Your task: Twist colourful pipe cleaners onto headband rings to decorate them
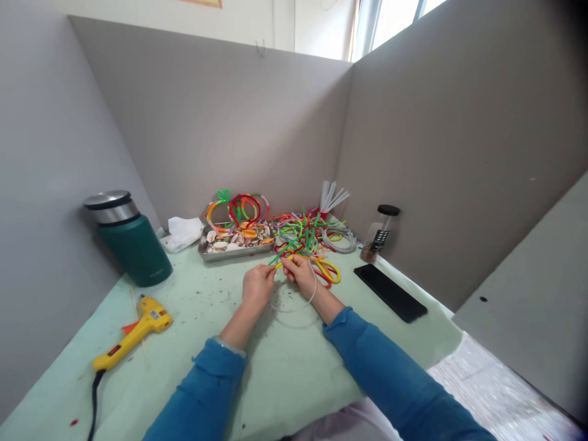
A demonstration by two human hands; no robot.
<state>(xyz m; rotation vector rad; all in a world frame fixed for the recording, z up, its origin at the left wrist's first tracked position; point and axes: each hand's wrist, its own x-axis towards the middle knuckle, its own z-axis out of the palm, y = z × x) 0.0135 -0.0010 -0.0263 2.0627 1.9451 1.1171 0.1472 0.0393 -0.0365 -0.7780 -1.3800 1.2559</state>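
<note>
My left hand [258, 286] is closed in a pinch on one end of a short yellow pipe cleaner [278, 265]. Its other end is between the fingers of my right hand [298, 274], also closed. A thin pale wire loop [314, 293] hangs from around my fingers and curves down over the table; exactly where it meets the yellow piece is hidden. Just beyond both hands lies a tangled heap of coloured pipe cleaners [305, 231]. Beside my right hand rest yellow scissors-like loops [331, 271], partly covered, whose kind I cannot make out.
A metal tray [239, 251] of shells stands at the back, with colourful wrapped hoops [244, 210] over it. A yellow glue gun [133, 334] and green bottle [133, 245] are left. Right are a coil of grey cord [351, 244], a jar [379, 236] and a black phone [390, 293].
</note>
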